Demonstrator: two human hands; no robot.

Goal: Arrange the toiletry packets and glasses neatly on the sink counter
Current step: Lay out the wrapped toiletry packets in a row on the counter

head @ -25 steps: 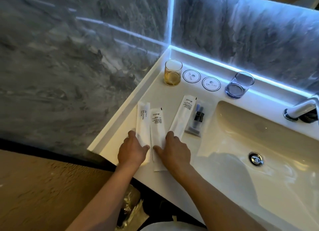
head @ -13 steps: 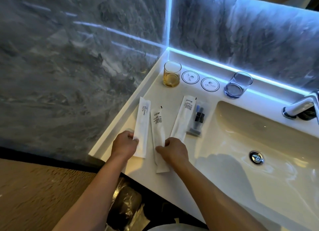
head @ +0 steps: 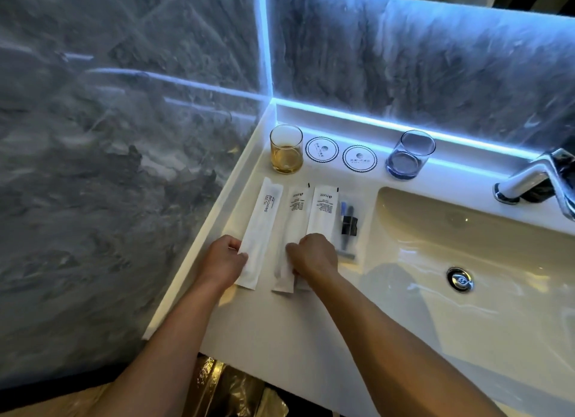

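Three long white packets lie side by side on the white counter point(head: 280, 323): the toothbrush packet point(head: 260, 226) on the left, a middle packet point(head: 292, 230) and a right packet point(head: 322, 212). A clear razor packet point(head: 348, 226) lies beside the basin. My left hand point(head: 222, 261) pinches the toothbrush packet's near left edge. My right hand point(head: 312, 256) grips the near ends of the middle and right packets. At the back stand an amber glass point(head: 286, 149) and a blue glass point(head: 410, 155), with two round coasters point(head: 340, 153) between them.
The basin point(head: 485, 261) with its drain point(head: 460, 279) fills the right side, and a chrome tap point(head: 535, 180) stands behind it. Marble walls close off the left and back. A lit strip runs along the back ledge. A bin bag point(head: 230, 388) shows below the counter's front edge.
The three white packets, fanned apart earlier, now lie nearly parallel. My left hand slid the toothbrush packet away from the others; my right hand drew the middle and right packets together.
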